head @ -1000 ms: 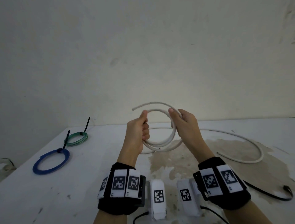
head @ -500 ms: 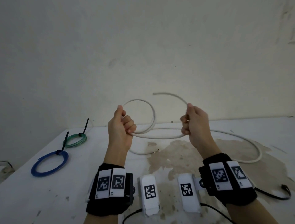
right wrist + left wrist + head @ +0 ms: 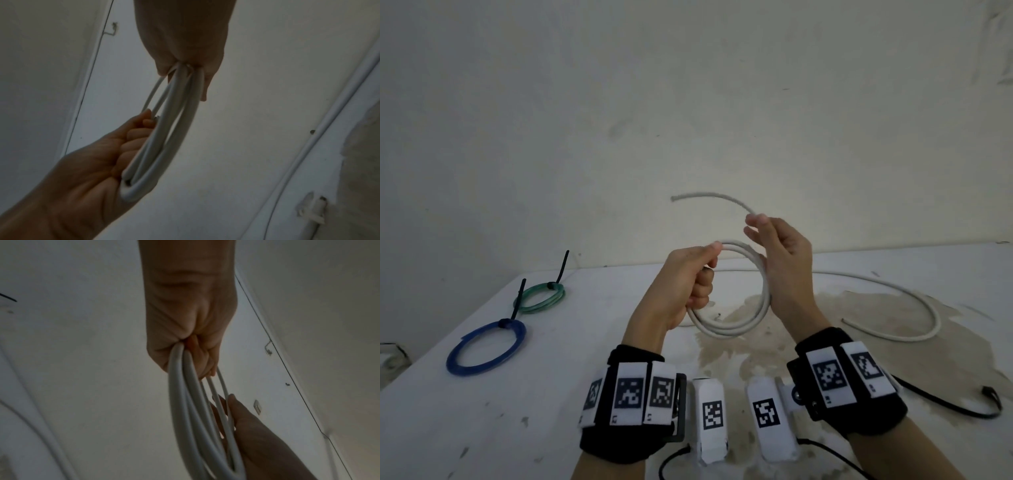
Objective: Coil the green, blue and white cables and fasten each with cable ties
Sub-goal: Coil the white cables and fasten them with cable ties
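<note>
White cable [image 3: 736,327] is being gathered into loops between the two hands: the left hand [image 3: 690,277] is curling its fingers [image 3: 703,291] tightly round one side of the coil, and the right hand [image 3: 782,260] is laying its fingers [image 3: 756,228], nearly straight and loose, against the opposite side, guiding a turn rather than clamping it. Just above those right fingers a free end is arching up and away. Beyond the right hand, the uncoiled remainder is trailing in a wide curve across the surface [image 3: 551,428]. Well off past the left hand, the blue coil [image 3: 486,346] and the green coil [image 3: 541,298] are lying tied, each with a black cable tie [image 3: 518,298] sticking up.

Judging by this, the white cable is the last one and coiling is midway; the next move calls for drawing in more of the trailing length while the left grip is keeping the loops together.

Only the wrist views are showing several strands packed in the left fist [image 3: 189,337]; only the head view is showing the finished coils and the trailing length in full.
</note>
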